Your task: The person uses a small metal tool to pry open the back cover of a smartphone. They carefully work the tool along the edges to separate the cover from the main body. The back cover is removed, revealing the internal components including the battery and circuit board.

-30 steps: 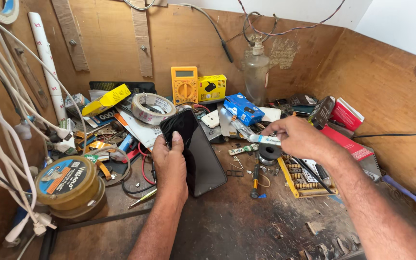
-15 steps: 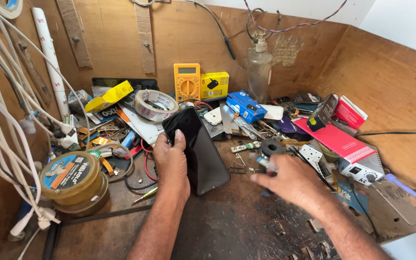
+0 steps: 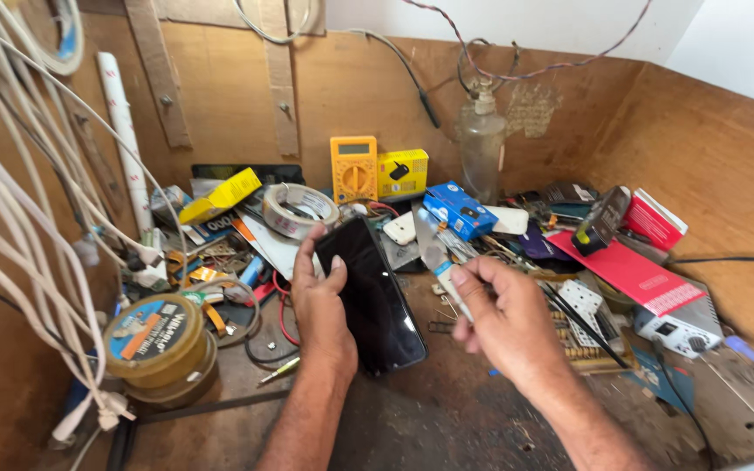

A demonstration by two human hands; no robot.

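Phone (image 3: 373, 296): glossy black, unpatterned. Multimeter (image 3: 353, 168): yellow-orange body, grey display. Small box (image 3: 401, 172) beside it — yellow with a black mark. Carton (image 3: 459, 209): blue with white spots. Flat folder (image 3: 626, 266) — red. Tape roll (image 3: 300, 209): translucent grey. Round tin (image 3: 155, 339): gold rim, blue lid with an orange stripe. Cables (image 3: 37, 218): white. Bench wall (image 3: 220, 96): brown wood.

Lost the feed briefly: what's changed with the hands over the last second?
The right hand drew back from the cluttered right side toward the middle and now pinches a thin metal blade beside the phone. The left hand kept holding the dark phone.
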